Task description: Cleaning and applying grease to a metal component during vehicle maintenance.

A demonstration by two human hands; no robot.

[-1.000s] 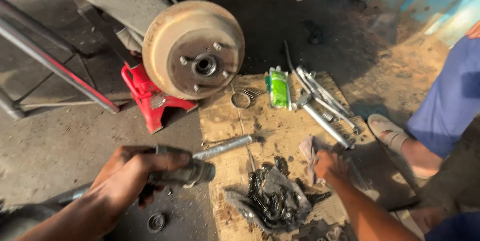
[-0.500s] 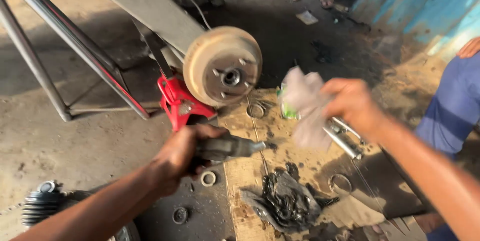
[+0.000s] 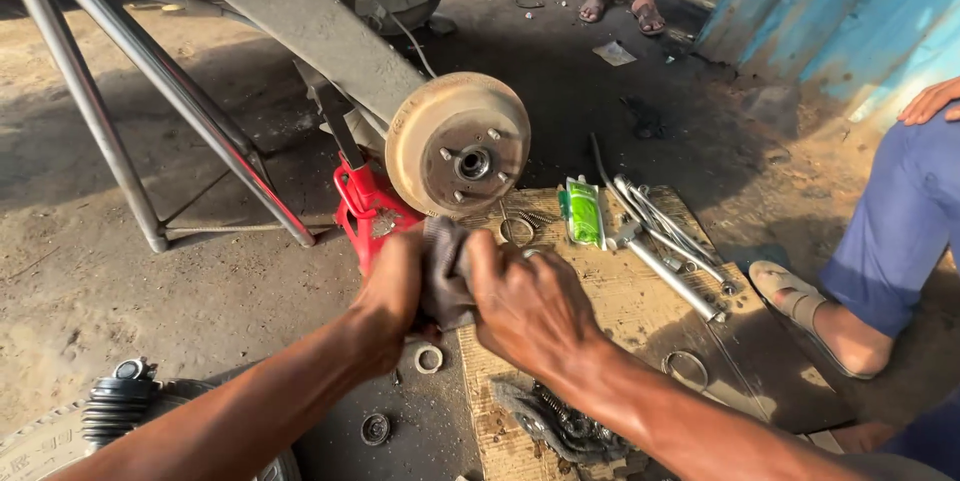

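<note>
My left hand (image 3: pixel 392 293) and my right hand (image 3: pixel 528 303) are pressed together around a dirty grey rag (image 3: pixel 447 271), held above the near edge of a cardboard sheet (image 3: pixel 620 301). The rag wraps whatever my left hand grips, which is hidden inside it. Just beyond my hands a rusty brake drum (image 3: pixel 458 144) hangs on an axle, propped by a red jack stand (image 3: pixel 365 211).
On the cardboard lie a green tube (image 3: pixel 582 211), several long metal wrenches (image 3: pixel 670 241), rings and a greasy chain heap (image 3: pixel 565 421). Small bearings (image 3: pixel 428 357) sit on the ground. A seated person's blue trouser leg (image 3: pixel 900 231) is at right. A grey metal frame (image 3: pixel 120 101) stands at left.
My right hand brought the rag over from the right and closed it onto the metal shaft held in my left hand. The view tilted upward, showing more of the vehicle.
</note>
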